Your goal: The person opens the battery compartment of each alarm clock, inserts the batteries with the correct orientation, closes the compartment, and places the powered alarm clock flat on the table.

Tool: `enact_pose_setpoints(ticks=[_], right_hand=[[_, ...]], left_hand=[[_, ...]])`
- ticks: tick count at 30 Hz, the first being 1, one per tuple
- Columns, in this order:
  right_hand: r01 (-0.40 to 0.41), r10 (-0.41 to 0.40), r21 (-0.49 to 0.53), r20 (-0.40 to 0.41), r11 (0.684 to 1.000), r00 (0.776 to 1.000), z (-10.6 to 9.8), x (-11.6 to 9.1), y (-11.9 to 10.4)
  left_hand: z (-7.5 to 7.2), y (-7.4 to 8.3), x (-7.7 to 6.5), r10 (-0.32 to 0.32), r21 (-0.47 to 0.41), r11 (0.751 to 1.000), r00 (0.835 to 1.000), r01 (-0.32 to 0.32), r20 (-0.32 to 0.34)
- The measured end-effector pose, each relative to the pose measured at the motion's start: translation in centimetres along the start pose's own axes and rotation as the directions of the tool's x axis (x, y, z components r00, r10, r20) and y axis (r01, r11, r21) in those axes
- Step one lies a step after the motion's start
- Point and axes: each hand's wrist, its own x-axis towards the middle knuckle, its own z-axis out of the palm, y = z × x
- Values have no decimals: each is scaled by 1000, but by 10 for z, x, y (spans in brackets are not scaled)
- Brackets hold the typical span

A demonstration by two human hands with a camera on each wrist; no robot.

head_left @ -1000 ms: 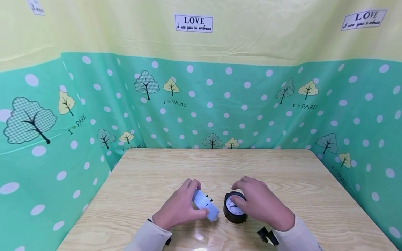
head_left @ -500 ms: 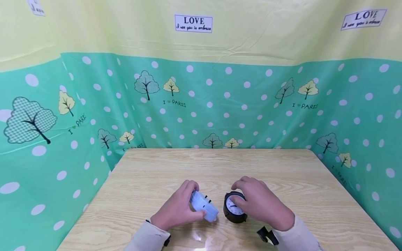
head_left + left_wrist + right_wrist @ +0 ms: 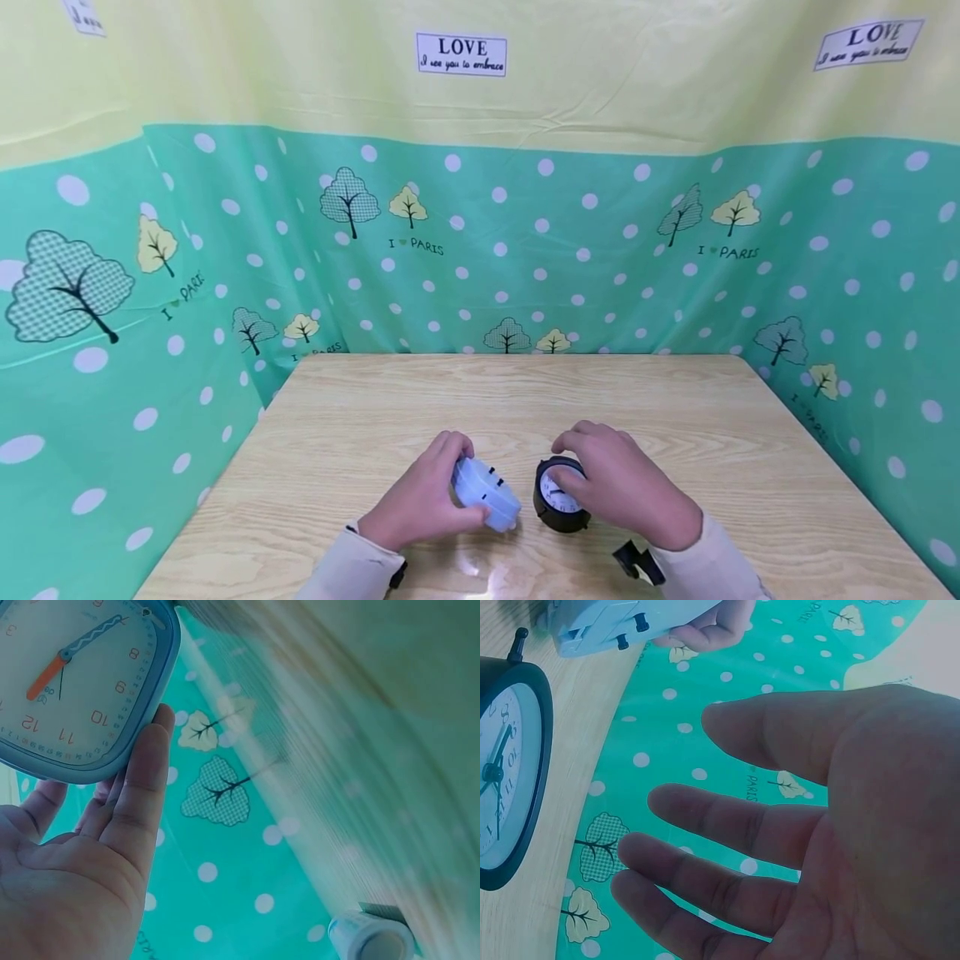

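Left hand [image 3: 426, 500] pinches blue clock [image 3: 486, 493] left of black clock [image 3: 557, 505]; right hand [image 3: 630, 482] spread, right of it. Looks like repositioning; next move needs firm pinch.

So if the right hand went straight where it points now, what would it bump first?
Probably the black clock: in the right wrist view, the right hand points toward it, with a gap between. Depth is hard to judge, so it might slip past instead.
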Motion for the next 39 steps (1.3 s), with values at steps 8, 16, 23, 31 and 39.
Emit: enact_pose_setpoints(ticks=[8,16,23,31,39], right_hand=[[16,-16,6,-3,1000,1000,0,0,0],[19,-19,10,-1,1000,1000,-1,-1,-1],[28,-28,13,6,1000,1000,1,1,0],[24,-24,6,18,1000,1000,2,1,0],[43,-43,4,7,999,999,4,1,1]], left_hand=[[-1,-2,-1,0,22,1000,1000,-1,22],[-3,-5,-2,9,-27,1000,998,-8,57],[-3,-6,-2,8,-42,999,997,-5,76],[-3,-9,-1,29,-63,998,995,-22,99],[-3,-9,0,31,-53,998,991,-25,128]])
